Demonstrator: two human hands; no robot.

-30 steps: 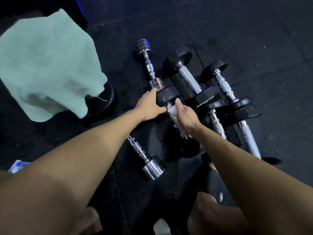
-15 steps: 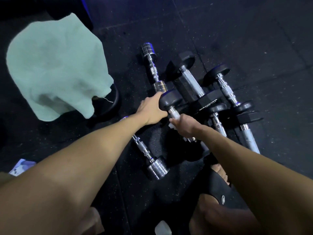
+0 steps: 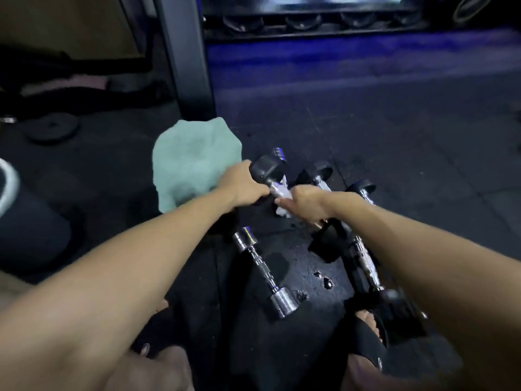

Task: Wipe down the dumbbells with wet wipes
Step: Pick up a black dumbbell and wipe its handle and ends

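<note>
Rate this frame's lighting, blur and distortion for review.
Head view: dim, with a blue cast over the far floor; glare on the chrome dumbbell; right hand and wet wipe motion-soft; forearms stretched by the wide-angle lens; dumbbell rack at top blurred.

A dark, speckled rubber tile floor [image 3: 394, 131] fills most of the view, its seams faintly visible. Blue-violet light washes across the far strip of floor. A broad black upright post [image 3: 186, 55] rises from the floor at the centre left. Behind it, a low black rack [image 3: 310, 24] runs along the back, with round dark shapes lined up on it, too blurred to identify. A flat black weight plate [image 3: 52, 128] lies on the floor at the left. A tan wall panel [image 3: 64, 21] stands in the upper left corner.
</note>
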